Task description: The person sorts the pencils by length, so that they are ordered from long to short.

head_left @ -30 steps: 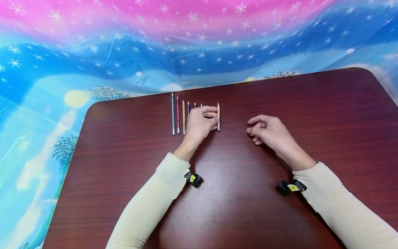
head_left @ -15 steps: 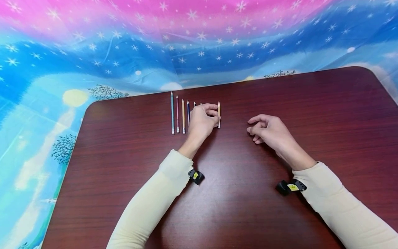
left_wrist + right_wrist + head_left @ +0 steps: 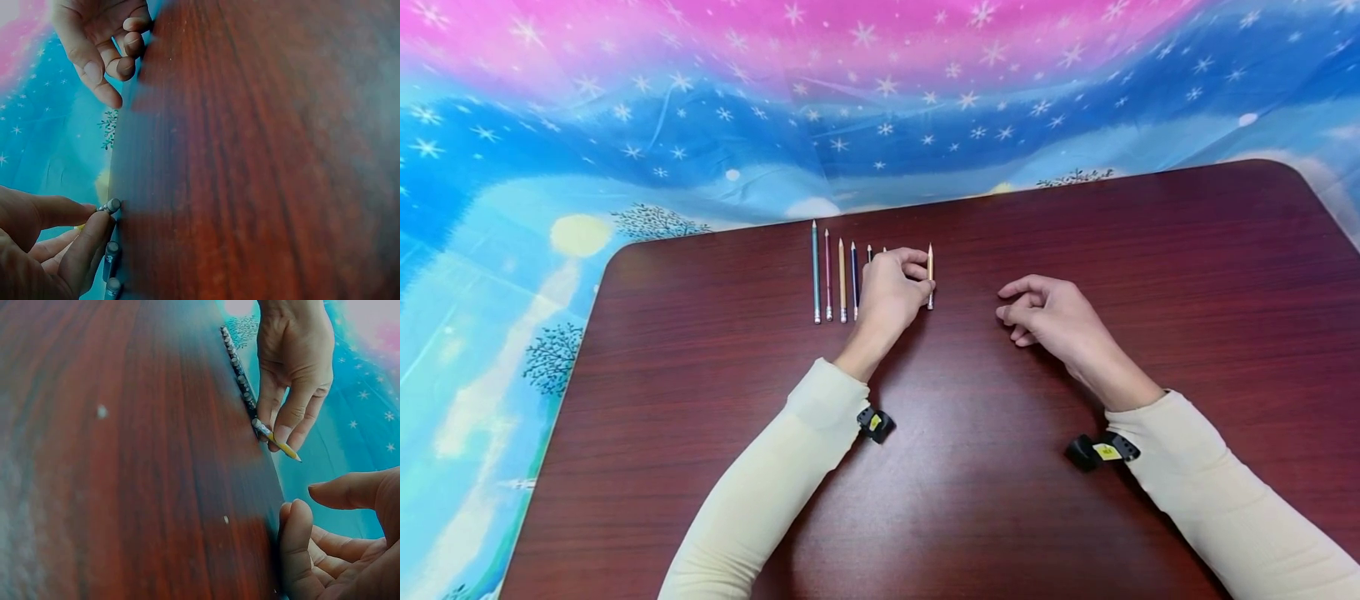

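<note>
In the head view my left hand (image 3: 891,287) pinches a short yellow pencil (image 3: 930,271) between thumb and fingers, at the right end of a row of pencils. Its tip points to the table's far edge. The right wrist view shows this yellow pencil (image 3: 284,447) tilted, its eraser end low by the tabletop. Left of the hand lie a teal pencil (image 3: 816,275), a pink pencil (image 3: 828,279), a yellow-orange pencil (image 3: 842,283) and a dark blue pencil (image 3: 853,271). My left hand partly hides others. My right hand (image 3: 1052,321) rests near the tabletop, fingers loosely bent, holding nothing.
The dark red-brown wooden table (image 3: 970,500) has rounded far corners. Behind it hangs a pink and blue cloth (image 3: 880,108) with snowflakes. A small black camera (image 3: 876,425) sits on the left wrist, another camera (image 3: 1101,452) on the right.
My left hand has shifted slightly to the right and away from me, taking the short yellow pencil a little farther from the row. The right hand has stayed still.
</note>
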Demonstrator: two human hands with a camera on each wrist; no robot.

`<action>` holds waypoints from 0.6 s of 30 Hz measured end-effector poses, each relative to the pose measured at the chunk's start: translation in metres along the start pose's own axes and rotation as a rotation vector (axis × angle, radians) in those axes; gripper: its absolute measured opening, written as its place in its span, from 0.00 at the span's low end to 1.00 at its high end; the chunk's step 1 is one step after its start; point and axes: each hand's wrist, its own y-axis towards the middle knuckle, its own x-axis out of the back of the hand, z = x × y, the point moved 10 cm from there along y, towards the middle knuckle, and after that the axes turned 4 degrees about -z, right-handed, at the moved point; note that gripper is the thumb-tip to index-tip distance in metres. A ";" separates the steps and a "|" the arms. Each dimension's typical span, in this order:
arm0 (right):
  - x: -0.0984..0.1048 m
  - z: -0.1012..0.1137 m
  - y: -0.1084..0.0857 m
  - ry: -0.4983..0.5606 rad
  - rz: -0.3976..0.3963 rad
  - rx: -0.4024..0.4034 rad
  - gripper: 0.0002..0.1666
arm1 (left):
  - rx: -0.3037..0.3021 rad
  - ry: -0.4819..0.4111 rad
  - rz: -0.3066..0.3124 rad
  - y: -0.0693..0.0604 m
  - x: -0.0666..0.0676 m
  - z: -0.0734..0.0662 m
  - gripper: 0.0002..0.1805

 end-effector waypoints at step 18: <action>0.001 0.000 0.000 0.010 -0.002 0.006 0.24 | -0.008 0.089 -0.011 0.002 0.000 -0.001 0.16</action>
